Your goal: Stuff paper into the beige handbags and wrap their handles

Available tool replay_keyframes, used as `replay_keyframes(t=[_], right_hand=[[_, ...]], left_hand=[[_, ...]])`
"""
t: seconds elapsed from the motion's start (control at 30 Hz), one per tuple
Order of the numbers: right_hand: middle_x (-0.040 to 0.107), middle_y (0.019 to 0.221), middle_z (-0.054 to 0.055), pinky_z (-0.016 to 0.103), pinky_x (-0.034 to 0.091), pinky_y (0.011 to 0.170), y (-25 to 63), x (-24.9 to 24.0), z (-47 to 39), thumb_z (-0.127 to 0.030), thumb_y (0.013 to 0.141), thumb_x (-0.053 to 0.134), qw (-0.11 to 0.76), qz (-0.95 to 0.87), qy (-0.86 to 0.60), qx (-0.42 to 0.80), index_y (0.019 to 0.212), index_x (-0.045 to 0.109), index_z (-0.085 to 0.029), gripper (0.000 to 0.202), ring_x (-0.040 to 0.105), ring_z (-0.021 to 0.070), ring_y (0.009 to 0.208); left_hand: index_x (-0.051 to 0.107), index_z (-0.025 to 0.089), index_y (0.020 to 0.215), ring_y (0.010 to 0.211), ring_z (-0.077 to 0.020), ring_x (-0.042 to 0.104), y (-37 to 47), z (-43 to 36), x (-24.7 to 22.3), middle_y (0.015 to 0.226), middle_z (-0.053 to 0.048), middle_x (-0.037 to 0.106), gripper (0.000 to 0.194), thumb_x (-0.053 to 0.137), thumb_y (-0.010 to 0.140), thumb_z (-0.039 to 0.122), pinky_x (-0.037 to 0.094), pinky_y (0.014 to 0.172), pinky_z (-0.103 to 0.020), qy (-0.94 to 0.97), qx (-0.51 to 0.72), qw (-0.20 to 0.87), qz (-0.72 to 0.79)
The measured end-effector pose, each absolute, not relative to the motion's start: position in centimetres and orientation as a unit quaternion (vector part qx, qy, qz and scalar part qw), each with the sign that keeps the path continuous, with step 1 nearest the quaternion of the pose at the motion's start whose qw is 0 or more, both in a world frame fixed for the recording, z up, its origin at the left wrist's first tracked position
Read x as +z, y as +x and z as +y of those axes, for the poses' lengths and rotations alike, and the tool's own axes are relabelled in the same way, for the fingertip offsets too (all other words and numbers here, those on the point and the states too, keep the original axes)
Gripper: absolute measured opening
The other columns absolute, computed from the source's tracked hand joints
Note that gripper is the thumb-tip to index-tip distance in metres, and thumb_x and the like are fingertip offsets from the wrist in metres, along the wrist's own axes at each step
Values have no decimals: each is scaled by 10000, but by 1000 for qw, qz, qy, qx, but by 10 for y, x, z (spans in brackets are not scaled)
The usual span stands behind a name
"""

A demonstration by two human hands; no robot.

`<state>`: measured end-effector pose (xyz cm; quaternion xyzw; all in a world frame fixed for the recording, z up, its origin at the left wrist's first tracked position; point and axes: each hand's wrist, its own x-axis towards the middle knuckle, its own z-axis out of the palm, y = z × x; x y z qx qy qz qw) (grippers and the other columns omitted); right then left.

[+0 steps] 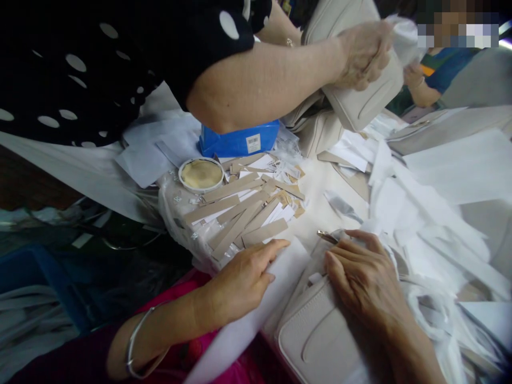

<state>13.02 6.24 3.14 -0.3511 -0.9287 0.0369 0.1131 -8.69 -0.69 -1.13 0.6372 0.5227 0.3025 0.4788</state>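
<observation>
My left hand [244, 280], a silver bangle on its wrist, lies over a long white sheet [290, 261]. Its index finger is stretched out and the thumb stands apart from it. The sheet runs down under the wrist past the table edge. My right hand [366, 277] is closed on the upper edge of a beige handbag [320, 338], its fingers curled. The bag lies tilted close to me, with a curved seam on its side. A small metal piece [327, 237] juts out by the right fingers; its kind is unclear.
Beige and white strips [244, 213] are heaped ahead, beside a round tub [201, 175] of yellowish stuff and a blue box [240, 140]. Across the table, a person in dotted sleeves holds another beige bag [360, 101]. White material [432, 224] is piled at right. A blue crate [44, 282] stands lower left.
</observation>
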Motion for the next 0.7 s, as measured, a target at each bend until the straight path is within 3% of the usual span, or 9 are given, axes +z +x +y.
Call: replay_keyframes(t=[0.13,0.33,0.53,0.7], right_hand=[[524,539,-14,418,323,979,131,32,62,-226,953,378,110,-928,-353,37,543,490,-190,427,536,132,628],[528,564,-7,417,332,962,130,33,60,-221,948,382,108,-930,-350,24,567,515,-191,404,535,138,650],[589,606,-4,410,319,973,131,33,60,-208,954,375,118,-932,-342,20,611,558,-197,390,563,144,680],[638,603,-14,418,273,1003,127,24,62,-230,974,340,81,-935,-346,13,618,567,-202,422,573,141,633]], left_hand=[[468,253,1323,702,-108,533,-76,13,-15,847,17,551,601,520,763,43,443,681,-244,557,334,597,472],[523,160,1257,656,-99,520,-43,39,-38,728,26,556,579,557,699,12,412,640,-218,505,381,653,417],[577,144,1131,627,-102,526,-13,52,-44,671,34,562,494,524,668,-19,415,605,-205,546,395,583,454],[579,148,1130,841,-150,593,-27,48,-41,949,-50,640,447,508,715,-3,484,790,-272,662,348,463,476]])
